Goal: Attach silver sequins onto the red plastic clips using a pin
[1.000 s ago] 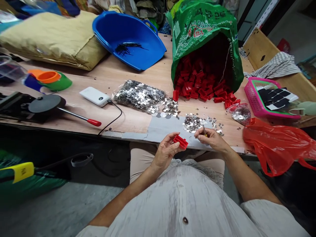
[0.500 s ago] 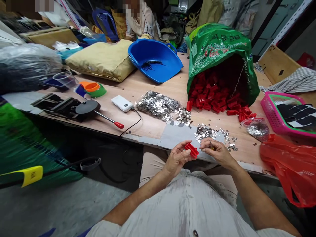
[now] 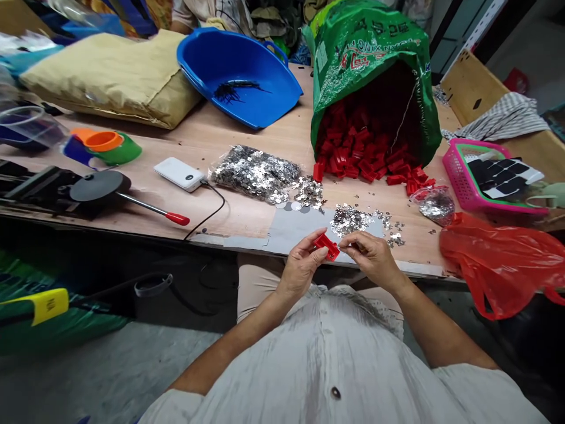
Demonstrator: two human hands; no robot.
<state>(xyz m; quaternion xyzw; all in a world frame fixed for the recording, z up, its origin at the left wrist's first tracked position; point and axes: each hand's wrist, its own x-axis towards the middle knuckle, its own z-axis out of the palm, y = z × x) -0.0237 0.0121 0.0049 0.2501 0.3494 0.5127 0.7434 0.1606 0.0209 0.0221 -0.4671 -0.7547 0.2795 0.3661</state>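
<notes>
A red plastic piece (image 3: pixel 327 247) is gripped between the thumb and fingers of the left hand (image 3: pixel 302 268), tilted with its right end lower. It is held in the air just off the near edge of the worktop (image 3: pixel 247 209), above the lap. The right hand (image 3: pixel 374 259) is set against the piece's right end, its fingers (image 3: pixel 353 244) drawn together in a pinch. Whether anything small is held between them cannot be told.

Directly beyond the hands, a grey patch (image 3: pixel 289 227) is seen along the worktop's near edge, and a loose scatter of silver pieces (image 3: pixel 351 219) is spread on its far side, close to the fingertips. A clear bag of silver pieces (image 3: pixel 256 171) is laid further left, spilling toward the scatter. Behind these, a green sack (image 3: pixel 371 53) is tipped on its side, and red pieces (image 3: pixel 362 150) are heaped in its mouth and onto the worktop.

To the right, the edge is crowded by a red plastic bag (image 3: pixel 498 265) that hangs over it, with a small bag of silver (image 3: pixel 435 203) and a pink basket (image 3: pixel 461 188) just behind. To the left, a strip of bare worktop is left open between the grey patch and a lever with a red tip (image 3: pixel 176 218). It is crossed only by a black cable (image 3: pixel 212 212), which runs over the edge from a white power bank (image 3: pixel 180 174). A blue basin (image 3: pixel 238 70) is placed well back, apart from the hands.
</notes>
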